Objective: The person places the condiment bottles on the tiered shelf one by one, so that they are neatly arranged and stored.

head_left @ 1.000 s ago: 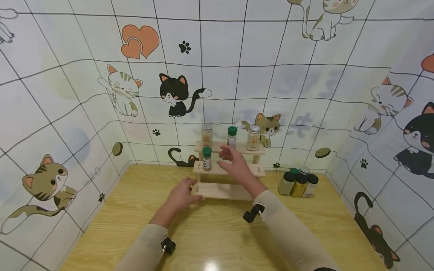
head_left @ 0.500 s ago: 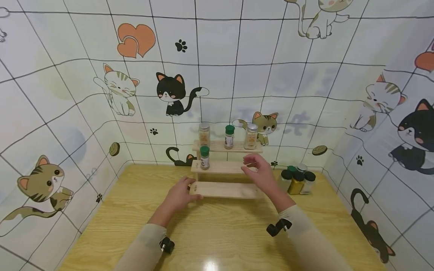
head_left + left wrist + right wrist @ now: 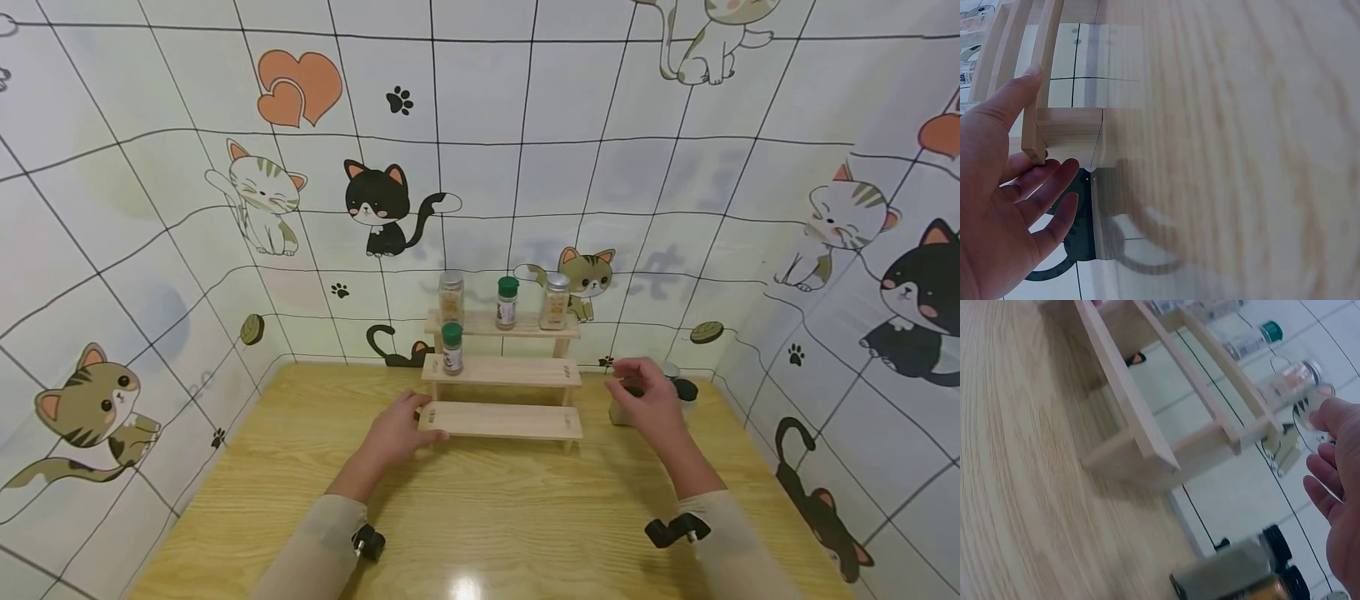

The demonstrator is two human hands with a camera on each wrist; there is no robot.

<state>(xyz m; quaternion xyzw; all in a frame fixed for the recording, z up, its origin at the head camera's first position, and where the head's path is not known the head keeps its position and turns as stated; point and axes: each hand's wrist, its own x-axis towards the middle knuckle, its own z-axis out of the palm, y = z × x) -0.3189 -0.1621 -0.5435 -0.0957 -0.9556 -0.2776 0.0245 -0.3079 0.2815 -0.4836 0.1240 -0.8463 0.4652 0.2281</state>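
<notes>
At frame centre, the left hand (image 3: 397, 433) rests open-fingered against the stepped wooden rack (image 3: 501, 371) — four spice jars stand on it. Right of it, the right hand (image 3: 647, 400) hovers loosely open over clustered jars (image 3: 678, 393), contents partly hidden.

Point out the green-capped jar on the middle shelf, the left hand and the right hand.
green-capped jar (image 3: 452, 348): head view, on its labelled body.
left hand (image 3: 400, 431): head view, on the back of the hand beside the rack's bottom shelf.
right hand (image 3: 651, 402): head view, on the back of the hand.
</notes>
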